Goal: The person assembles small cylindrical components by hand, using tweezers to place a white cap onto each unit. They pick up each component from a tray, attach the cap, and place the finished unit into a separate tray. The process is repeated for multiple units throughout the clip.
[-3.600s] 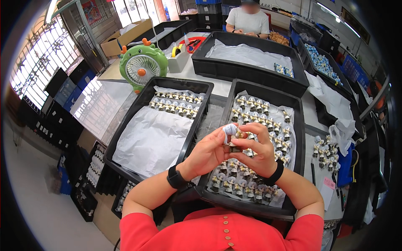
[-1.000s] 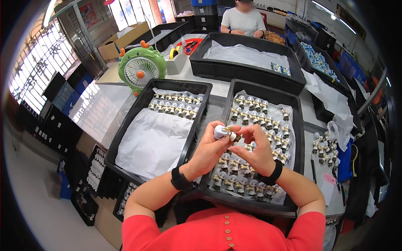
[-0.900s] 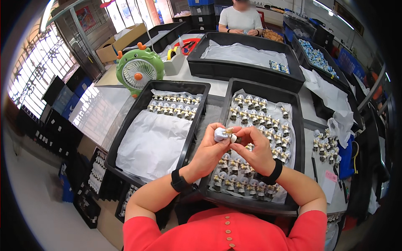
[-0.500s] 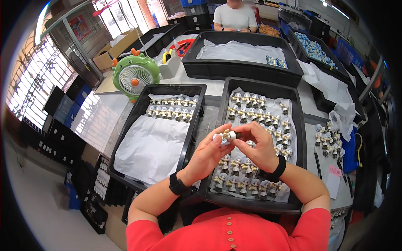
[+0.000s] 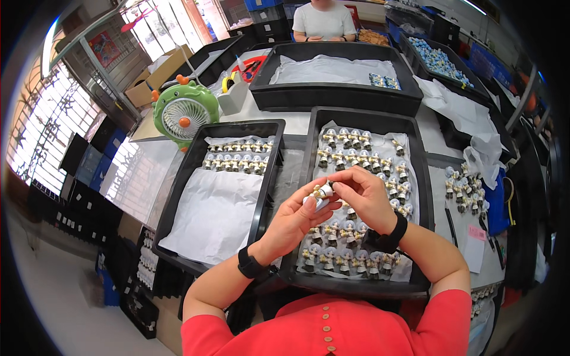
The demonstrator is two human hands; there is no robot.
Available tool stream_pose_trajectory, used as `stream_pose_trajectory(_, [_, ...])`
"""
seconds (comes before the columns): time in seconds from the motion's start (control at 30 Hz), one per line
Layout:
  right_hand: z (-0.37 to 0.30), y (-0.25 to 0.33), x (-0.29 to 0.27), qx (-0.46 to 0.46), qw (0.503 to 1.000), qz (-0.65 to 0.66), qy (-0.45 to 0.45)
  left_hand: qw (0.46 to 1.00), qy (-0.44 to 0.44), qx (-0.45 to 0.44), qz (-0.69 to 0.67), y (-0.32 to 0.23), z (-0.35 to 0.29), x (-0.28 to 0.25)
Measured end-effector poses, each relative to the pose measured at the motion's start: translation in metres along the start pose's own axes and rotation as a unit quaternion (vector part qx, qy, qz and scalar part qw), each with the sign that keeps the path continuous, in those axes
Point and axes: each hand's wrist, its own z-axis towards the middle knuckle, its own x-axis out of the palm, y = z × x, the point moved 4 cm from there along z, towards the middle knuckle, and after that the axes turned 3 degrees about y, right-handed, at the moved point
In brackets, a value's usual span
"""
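Note:
A small painted figurine (image 5: 321,193), with pale hair and a white-and-gold body, lies tilted between my hands above the right tray. My left hand (image 5: 292,218) grips it by the head end, thumb across the front. Thumb and fingertips of my right hand (image 5: 373,199) pinch its dark lower end. Beneath my hands, the black right tray (image 5: 421,178) is lined with white paper and holds rows of similar figurines (image 5: 362,261). My hands and wrists hide part of its middle. To the left, another black tray (image 5: 270,178) has two rows of figurines at its far end.
A green fan (image 5: 184,113) stands beyond the left tray. Farther back sits a large black tray (image 5: 332,102) with a few blue pieces, and a person (image 5: 323,24) is behind it. Loose figurines (image 5: 466,188), a black pen-like tool (image 5: 451,225) and a blue bin (image 5: 502,202) are at right.
My right fingers have shifted slightly on the figurine's lower end, and the figurine has tilted a little. The whole view has moved slightly.

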Motion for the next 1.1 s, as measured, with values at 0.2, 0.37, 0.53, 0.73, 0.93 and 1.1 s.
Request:
stream_pose_trajectory(0.2, [0.008,0.036,-0.038,0.013,0.998,-0.054,-0.03,0.995,0.031,0.005,-0.098,0.002,-0.001,0.0])
stream_pose_trajectory(0.37, [-0.023,0.059,-0.144,0.022,0.957,-0.266,-0.113,0.998,-0.005,0.0,-0.07,0.0,-0.005,0.007])
stream_pose_trajectory(0.53, [-0.109,0.029,-0.234,0.166,0.845,-0.487,-0.144,0.994,0.03,-0.06,-0.081,0.013,-0.002,0.012])
stream_pose_trajectory(0.73, [-0.152,-0.02,-0.222,0.258,0.841,-0.468,-0.079,0.99,0.02,-0.127,-0.055,0.023,-0.003,0.01])
stream_pose_trajectory(0.93, [-0.153,-0.024,-0.219,0.227,0.818,-0.512,-0.133,0.987,0.013,-0.15,-0.051,0.029,-0.001,0.005])
stream_pose_trajectory(1.1, [-0.144,-0.035,-0.214,0.211,0.831,-0.505,-0.098,0.986,0.004,-0.162,-0.035,0.034,0.001,0.002])
